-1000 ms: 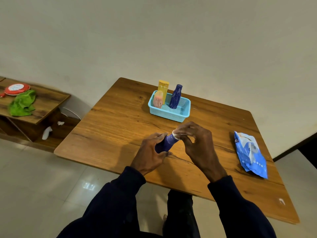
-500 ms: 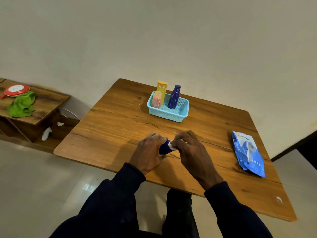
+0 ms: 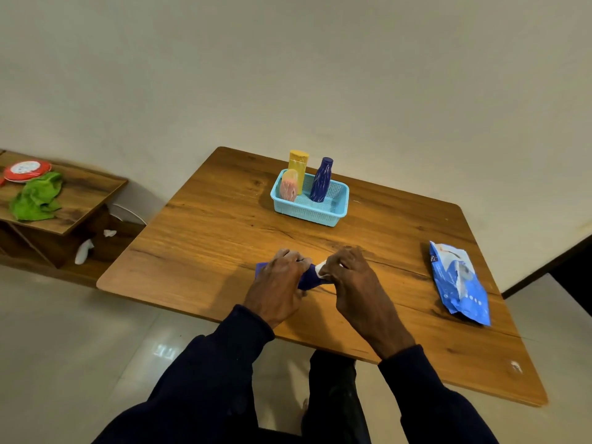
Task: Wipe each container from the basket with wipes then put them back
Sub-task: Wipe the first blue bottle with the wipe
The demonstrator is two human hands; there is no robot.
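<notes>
Most of the blue container [image 3: 308,281] is hidden. The left hand [image 3: 278,285] curls over its body and grips it. Only a short dark-blue stretch shows between the two hands, plus a corner poking out past the left knuckles. It lies low on the bench [image 3: 205,238], near the front edge. Whether it touches the wood cannot be made out.

The right hand [image 3: 350,278] has its fingers bent and pinches a white wipe [image 3: 321,270] against the container's right end. Only a small crumpled patch of the wipe shows.

Three containers stand in the light-blue basket [image 3: 340,215] at the far side of the bench: a yellow container [image 3: 298,164] at the back left, a pink container [image 3: 288,189] in front of it and partly covering it, and a dark blue bottle [image 3: 321,181] to their right. Their bases are hidden behind the basket wall. With the one being held, that makes four containers.

One pack of wipes [image 3: 458,283] lies flat close to the bench's right edge, well apart from the hands.

A broad stretch of wood separates the hands from the basket, and another runs left to the bench's rounded corner.

A side shelf [image 3: 80,200], cut off by the frame at left, carries one green cloth [image 3: 36,201] and one red disc [image 3: 26,169].
</notes>
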